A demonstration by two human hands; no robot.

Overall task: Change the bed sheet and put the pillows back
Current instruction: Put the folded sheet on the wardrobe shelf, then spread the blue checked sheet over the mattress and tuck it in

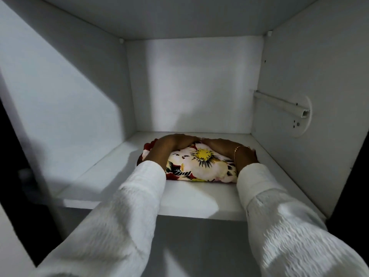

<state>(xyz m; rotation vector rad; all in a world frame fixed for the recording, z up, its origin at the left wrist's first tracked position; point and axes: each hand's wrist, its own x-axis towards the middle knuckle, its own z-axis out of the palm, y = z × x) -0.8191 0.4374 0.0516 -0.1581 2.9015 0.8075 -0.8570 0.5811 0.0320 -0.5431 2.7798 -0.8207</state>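
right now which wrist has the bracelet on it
The right hand: a thin gold bracelet circles its wrist. The left hand has a bare wrist. Both rest on the folded floral sheet.

The folded sheet (201, 164) sat near the back of the white shelf (111, 176), with both hands on it. There was lots of open room above it, up to the top board (189, 17). The shelf was bare to the left and in front. On the right wall (319, 66), a white rail (281, 104) stuck out higher up. The back wall (195, 82) was just behind the sheet.
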